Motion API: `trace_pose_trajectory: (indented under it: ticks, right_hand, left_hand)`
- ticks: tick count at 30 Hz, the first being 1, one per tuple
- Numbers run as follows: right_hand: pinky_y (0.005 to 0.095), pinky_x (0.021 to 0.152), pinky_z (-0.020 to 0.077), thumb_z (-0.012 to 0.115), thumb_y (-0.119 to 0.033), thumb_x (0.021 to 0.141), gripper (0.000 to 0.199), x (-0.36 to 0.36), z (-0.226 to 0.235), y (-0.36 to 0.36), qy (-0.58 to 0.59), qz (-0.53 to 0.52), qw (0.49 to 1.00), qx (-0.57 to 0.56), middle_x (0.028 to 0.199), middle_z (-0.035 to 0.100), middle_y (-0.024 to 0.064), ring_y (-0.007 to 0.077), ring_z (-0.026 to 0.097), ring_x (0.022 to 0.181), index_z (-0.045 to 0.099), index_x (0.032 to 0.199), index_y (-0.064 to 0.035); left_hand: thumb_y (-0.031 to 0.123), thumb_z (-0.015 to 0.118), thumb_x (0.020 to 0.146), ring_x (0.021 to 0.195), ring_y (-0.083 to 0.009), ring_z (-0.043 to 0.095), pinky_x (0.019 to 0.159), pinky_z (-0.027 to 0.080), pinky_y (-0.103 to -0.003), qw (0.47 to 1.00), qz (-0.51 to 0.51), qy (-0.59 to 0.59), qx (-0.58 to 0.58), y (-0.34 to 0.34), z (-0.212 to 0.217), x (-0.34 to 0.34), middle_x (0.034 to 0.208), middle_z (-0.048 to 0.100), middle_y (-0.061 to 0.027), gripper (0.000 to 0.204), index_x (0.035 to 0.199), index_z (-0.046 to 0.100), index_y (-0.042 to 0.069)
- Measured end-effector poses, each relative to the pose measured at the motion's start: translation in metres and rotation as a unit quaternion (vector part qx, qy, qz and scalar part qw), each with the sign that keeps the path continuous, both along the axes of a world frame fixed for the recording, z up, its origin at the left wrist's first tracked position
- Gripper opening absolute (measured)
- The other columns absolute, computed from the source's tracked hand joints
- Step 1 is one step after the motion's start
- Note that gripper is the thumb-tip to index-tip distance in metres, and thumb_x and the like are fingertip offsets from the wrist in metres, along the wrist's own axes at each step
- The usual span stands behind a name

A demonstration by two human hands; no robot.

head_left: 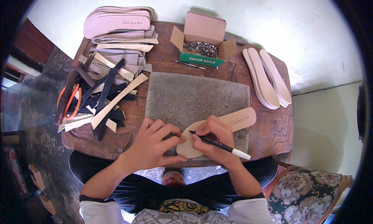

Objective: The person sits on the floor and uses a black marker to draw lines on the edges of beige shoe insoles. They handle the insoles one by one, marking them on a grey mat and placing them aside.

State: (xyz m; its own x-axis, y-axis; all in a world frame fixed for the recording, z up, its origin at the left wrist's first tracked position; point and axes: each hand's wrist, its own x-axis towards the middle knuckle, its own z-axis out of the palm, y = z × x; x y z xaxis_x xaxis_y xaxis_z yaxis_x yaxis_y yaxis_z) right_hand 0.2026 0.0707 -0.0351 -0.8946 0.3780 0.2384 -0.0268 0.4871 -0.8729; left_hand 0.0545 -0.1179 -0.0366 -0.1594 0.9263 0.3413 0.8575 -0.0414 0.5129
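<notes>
A tan insole (pixel 186 146) lies slanted on a grey speckled mat (pixel 186 92), its wide end toward me and its narrow end (pixel 244 117) pointing right. My left hand (pixel 157 142) is at the wide end, with thumb and forefinger curved around its left edge and the other fingers spread over the mat. In my right hand (pixel 213 138) is a black marker pen (pixel 217 143) with its white cap on the back end. The pen's tip meets the insole near the upper edge of the wide part. My right fingers cover the insole's middle.
An open green box of nails (pixel 202 59) stands behind the mat. Stacked insoles lie at the back left (pixel 116 24) and at the right (pixel 264 80). Along the left are cut strips (pixel 107 95) and orange-handled scissors (pixel 72 103). A floral-covered seat (pixel 307 193) is at the lower right.
</notes>
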Motion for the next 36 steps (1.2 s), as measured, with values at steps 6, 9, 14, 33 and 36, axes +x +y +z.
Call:
trace_pose_trajectory:
  ticks: [6,9,14,33,36]
  right_hand:
    - [0.0314,0.060,0.0494,0.081,-0.007,0.075,0.021,0.0001,-0.0003,0.0009,-0.016,0.003,1.000,0.006,0.083,0.062,0.0087,0.0203,0.064,0.069,0.063,0.085,-0.0021]
    - [0.0312,0.060,0.0494,0.081,-0.006,0.074,0.021,-0.0005,0.0024,0.0003,-0.023,0.003,1.000,0.001,0.083,0.062,0.0090,0.0199,0.063,0.069,0.063,0.085,-0.0016]
    - [0.0310,0.060,0.0492,0.081,-0.005,0.074,0.021,-0.0013,0.0052,0.0000,-0.022,0.003,1.000,0.001,0.083,0.062,0.0090,0.0194,0.063,0.069,0.063,0.084,-0.0010]
    - [0.0285,0.063,0.0523,0.082,-0.001,0.073,0.020,-0.0009,0.0066,0.0002,-0.037,-0.002,0.999,0.012,0.081,0.066,0.0085,0.0181,0.067,0.074,0.064,0.080,-0.0013]
    - [0.0312,0.059,0.0480,0.081,-0.006,0.074,0.021,-0.0009,0.0035,0.0003,-0.017,0.004,1.000,0.004,0.081,0.059,0.0081,0.0198,0.062,0.068,0.062,0.085,-0.0025]
  left_hand:
    - [0.051,0.085,0.075,0.098,-0.0198,0.056,0.083,0.036,-0.040,1.000,0.001,0.005,0.001,0.0001,-0.0013,-0.0002,0.110,0.063,0.0028,0.048,0.107,0.073,0.018]
    - [0.052,0.083,0.076,0.098,-0.0200,0.055,0.084,0.036,-0.041,1.000,0.003,0.003,0.002,0.0002,-0.0012,0.0001,0.110,0.063,0.0026,0.046,0.106,0.072,0.018]
    - [0.052,0.083,0.077,0.098,-0.0198,0.056,0.084,0.036,-0.041,1.000,0.004,0.007,0.003,0.0009,-0.0009,0.0001,0.111,0.064,0.0030,0.046,0.105,0.072,0.018]
    - [0.053,0.083,0.078,0.098,-0.0197,0.055,0.085,0.036,-0.041,1.000,0.005,0.003,-0.002,0.0004,-0.0006,0.0004,0.110,0.063,0.0031,0.046,0.107,0.073,0.018]
    - [0.052,0.086,0.073,0.098,-0.0195,0.056,0.084,0.037,-0.040,1.000,0.005,0.007,-0.002,0.0008,0.0005,0.0002,0.110,0.064,0.0036,0.050,0.108,0.074,0.018]
